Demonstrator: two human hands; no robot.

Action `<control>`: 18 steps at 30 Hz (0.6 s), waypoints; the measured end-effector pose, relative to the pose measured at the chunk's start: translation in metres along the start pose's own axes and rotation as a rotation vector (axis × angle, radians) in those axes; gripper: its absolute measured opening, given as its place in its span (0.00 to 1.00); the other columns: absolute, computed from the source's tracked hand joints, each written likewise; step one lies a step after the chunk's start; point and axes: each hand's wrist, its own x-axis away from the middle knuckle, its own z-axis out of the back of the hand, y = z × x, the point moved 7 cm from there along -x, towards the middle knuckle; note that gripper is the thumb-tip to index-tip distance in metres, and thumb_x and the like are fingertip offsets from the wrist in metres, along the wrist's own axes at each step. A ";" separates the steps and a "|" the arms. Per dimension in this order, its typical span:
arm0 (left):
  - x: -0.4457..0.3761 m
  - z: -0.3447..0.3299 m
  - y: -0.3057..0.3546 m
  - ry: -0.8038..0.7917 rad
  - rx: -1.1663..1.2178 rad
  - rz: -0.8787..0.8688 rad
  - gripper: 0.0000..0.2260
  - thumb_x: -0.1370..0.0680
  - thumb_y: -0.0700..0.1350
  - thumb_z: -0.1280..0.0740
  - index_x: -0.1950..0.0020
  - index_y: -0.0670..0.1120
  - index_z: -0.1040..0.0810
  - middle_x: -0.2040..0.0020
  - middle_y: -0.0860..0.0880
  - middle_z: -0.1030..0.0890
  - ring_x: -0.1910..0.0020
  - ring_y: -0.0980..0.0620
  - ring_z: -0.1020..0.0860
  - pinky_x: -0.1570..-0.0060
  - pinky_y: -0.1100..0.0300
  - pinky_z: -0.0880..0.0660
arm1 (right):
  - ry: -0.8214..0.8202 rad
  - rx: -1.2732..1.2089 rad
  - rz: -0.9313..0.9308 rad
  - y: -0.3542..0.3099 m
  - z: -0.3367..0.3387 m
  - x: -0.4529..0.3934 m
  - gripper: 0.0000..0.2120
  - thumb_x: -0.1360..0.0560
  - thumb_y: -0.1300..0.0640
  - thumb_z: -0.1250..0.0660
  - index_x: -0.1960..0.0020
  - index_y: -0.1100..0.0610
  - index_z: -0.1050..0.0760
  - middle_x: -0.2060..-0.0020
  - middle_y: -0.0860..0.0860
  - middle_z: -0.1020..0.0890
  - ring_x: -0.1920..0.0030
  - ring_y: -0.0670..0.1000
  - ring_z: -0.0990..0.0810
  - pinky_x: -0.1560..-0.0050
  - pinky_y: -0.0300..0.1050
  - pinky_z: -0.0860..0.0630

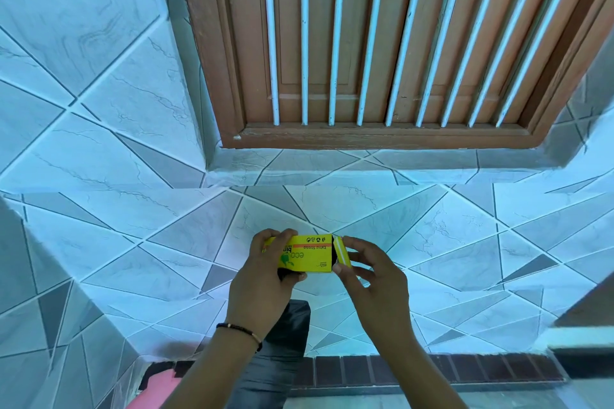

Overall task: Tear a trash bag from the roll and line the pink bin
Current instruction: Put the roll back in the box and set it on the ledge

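Observation:
A yellow bin-bag box (pixel 304 256) is held up in front of the tiled wall. My left hand (pixel 265 279) grips its left half from below, fingers curled over the top. My right hand (pixel 368 272) pinches the open end flap (pixel 344 252) at the box's right end, where a dark opening shows. A black trash bag (pixel 282 342) hangs down from under the box, behind my left forearm. Part of the pink bin (pixel 156 388) shows at the bottom left, partly hidden by my left arm.
Pale blue tiles cover the wall (pixel 133 242) ahead. A brown wooden window (pixel 365 43) with white bars sits above a tiled sill. A dark brick strip (pixel 432 370) runs along the base. A wall corner juts out on the left.

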 end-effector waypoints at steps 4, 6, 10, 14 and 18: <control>0.001 0.000 0.000 -0.009 -0.013 0.011 0.27 0.29 0.50 0.29 0.33 0.60 0.35 0.33 0.57 0.37 0.50 0.52 0.24 0.58 0.62 0.27 | 0.006 -0.068 -0.076 0.008 0.002 -0.004 0.12 0.30 0.59 0.28 0.49 0.47 0.22 0.51 0.43 0.17 0.51 0.36 0.21 0.59 0.27 0.26; 0.000 -0.001 0.002 -0.018 -0.032 0.014 0.27 0.28 0.51 0.30 0.32 0.61 0.36 0.32 0.57 0.37 0.47 0.51 0.23 0.57 0.62 0.28 | -0.024 -0.063 -0.054 0.007 0.000 -0.005 0.13 0.29 0.59 0.28 0.49 0.44 0.22 0.49 0.42 0.17 0.49 0.36 0.21 0.57 0.28 0.25; -0.001 0.001 0.004 -0.007 -0.032 0.022 0.27 0.28 0.52 0.30 0.32 0.60 0.36 0.32 0.56 0.37 0.47 0.52 0.23 0.57 0.61 0.27 | -0.048 -0.029 0.016 0.003 -0.005 -0.003 0.15 0.27 0.59 0.30 0.46 0.41 0.24 0.45 0.41 0.20 0.45 0.36 0.23 0.55 0.26 0.26; -0.002 0.000 0.006 -0.008 -0.040 0.010 0.27 0.28 0.51 0.30 0.32 0.60 0.36 0.32 0.56 0.37 0.47 0.52 0.23 0.56 0.60 0.25 | -0.029 -0.022 0.003 0.006 -0.001 -0.003 0.14 0.25 0.61 0.33 0.44 0.45 0.23 0.46 0.46 0.18 0.47 0.36 0.22 0.56 0.26 0.26; -0.001 -0.001 0.007 -0.007 -0.028 0.014 0.27 0.28 0.51 0.30 0.32 0.60 0.35 0.33 0.56 0.36 0.48 0.52 0.23 0.58 0.61 0.26 | 0.007 -0.009 -0.054 0.013 0.002 -0.004 0.13 0.24 0.62 0.36 0.43 0.50 0.23 0.50 0.49 0.16 0.52 0.31 0.22 0.62 0.23 0.29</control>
